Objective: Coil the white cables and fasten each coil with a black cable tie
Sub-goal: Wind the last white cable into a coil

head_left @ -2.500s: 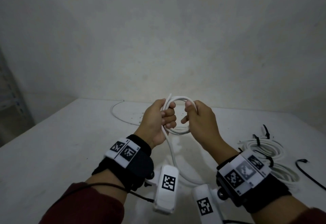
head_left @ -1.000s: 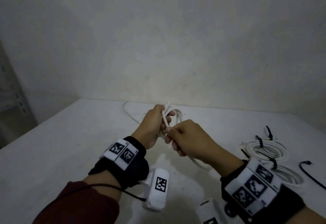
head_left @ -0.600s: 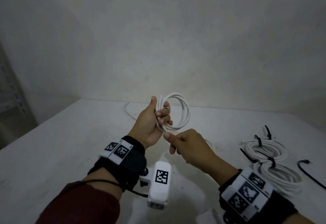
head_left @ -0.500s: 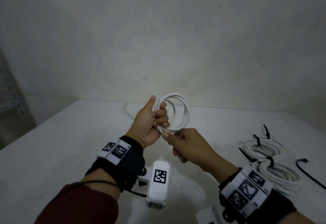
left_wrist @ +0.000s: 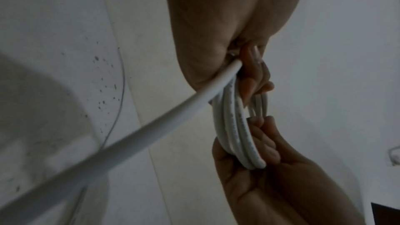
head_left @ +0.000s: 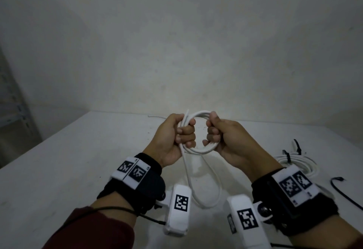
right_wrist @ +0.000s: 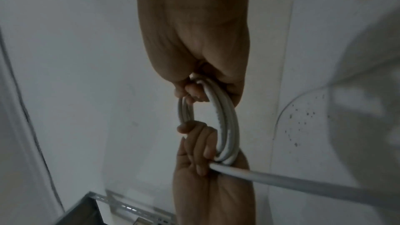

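White round plastic cable coil (head_left: 198, 133) is held above the white tabletop (head_left: 59, 170), the left hand (head_left: 172, 136) fisted round its left side and the right hand (head_left: 225, 138) round its right; a loose tail hangs below the coil toward the tabletop, before a plain grey wall (head_left: 176, 42).

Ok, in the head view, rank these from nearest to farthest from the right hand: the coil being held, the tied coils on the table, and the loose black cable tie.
1. White cable coil: held in the right hand itself, with the left hand gripping its other side.
2. Tied coils: on the table, to the right of that hand.
3. Loose black cable tie: farther right, near the frame's edge.
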